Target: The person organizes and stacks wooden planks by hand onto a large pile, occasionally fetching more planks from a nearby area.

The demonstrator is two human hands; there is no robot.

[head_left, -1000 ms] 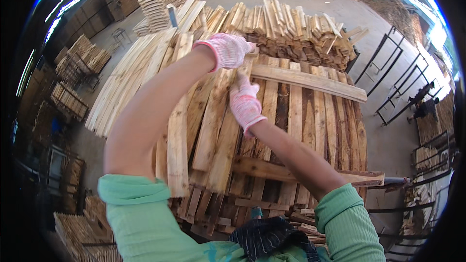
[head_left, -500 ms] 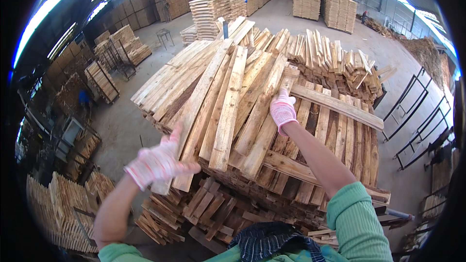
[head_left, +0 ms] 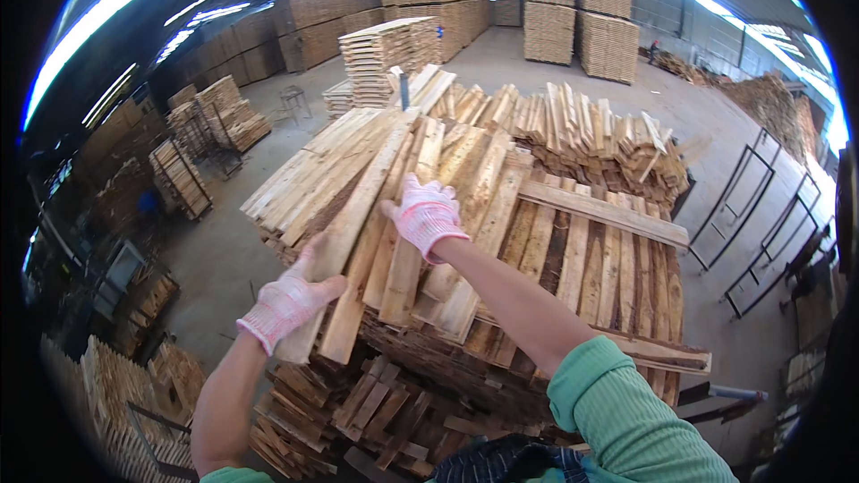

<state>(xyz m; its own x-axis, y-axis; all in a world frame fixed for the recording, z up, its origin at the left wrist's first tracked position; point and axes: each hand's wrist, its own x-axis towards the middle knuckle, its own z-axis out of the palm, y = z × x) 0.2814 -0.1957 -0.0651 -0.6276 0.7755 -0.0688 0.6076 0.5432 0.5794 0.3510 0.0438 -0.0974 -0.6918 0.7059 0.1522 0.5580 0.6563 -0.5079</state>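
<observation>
A long pale plank point(head_left: 369, 188) slants along the left part of a timber stack. My left hand point(head_left: 291, 300), in a white and pink knit glove, is closed round its left edge near the close end, thumb across the top and fingers along the side. My right hand point(head_left: 427, 217), gloved alike, lies on the planks just to the right with fingers spread. Under its palm a narrower plank point(head_left: 403, 282) runs toward me. Another plank point(head_left: 465, 291) lies right of that, and a crosswise board point(head_left: 604, 212) rests over the right-hand row.
Short boards point(head_left: 582, 139) are heaped behind the stack. Loose offcuts point(head_left: 385, 398) lie below its front. Black metal frames point(head_left: 735, 201) stand on the right. Tall timber piles point(head_left: 608, 40) rise at the back, and a blue-grey post point(head_left: 403, 91) sticks up behind the planks.
My right hand has left the board end at the right and moved left onto the middle planks. My left hand has closed in on the left plank's edge. The view has tilted up slightly.
</observation>
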